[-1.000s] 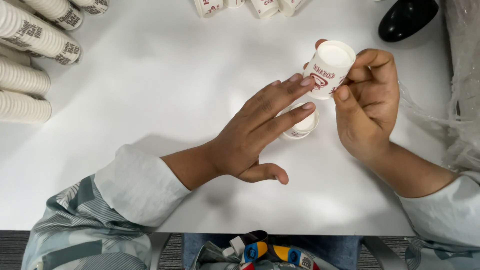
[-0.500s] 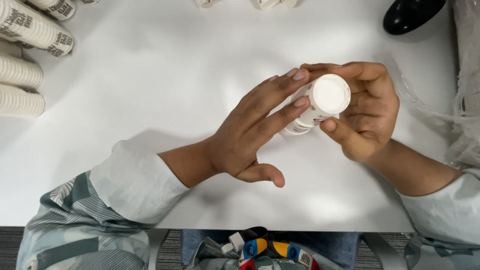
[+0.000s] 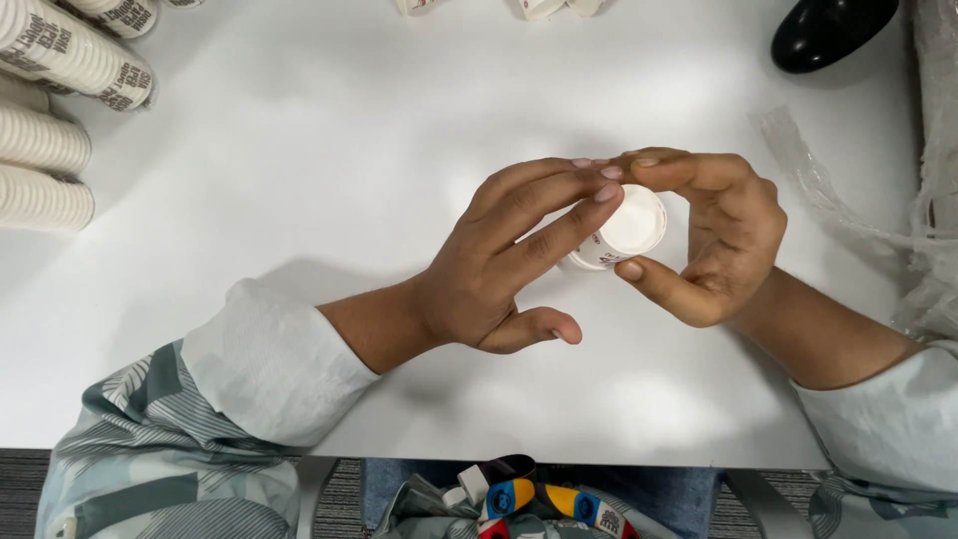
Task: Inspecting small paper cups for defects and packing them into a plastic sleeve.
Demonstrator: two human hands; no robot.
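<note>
The right hand (image 3: 720, 235) pinches a small white cup (image 3: 621, 229) between thumb and fingers. The left hand (image 3: 504, 258), fingers straight, touches the cup's rim, over the white table (image 3: 299, 150).

A small white paper cup with a red-and-dark printed label (image 3: 619, 232) sits between both hands. Sleeves of stacked white printed cups (image 3: 70, 55) lie at the table's far left; crinkled clear plastic wrap (image 3: 848, 215) lies right.
</note>
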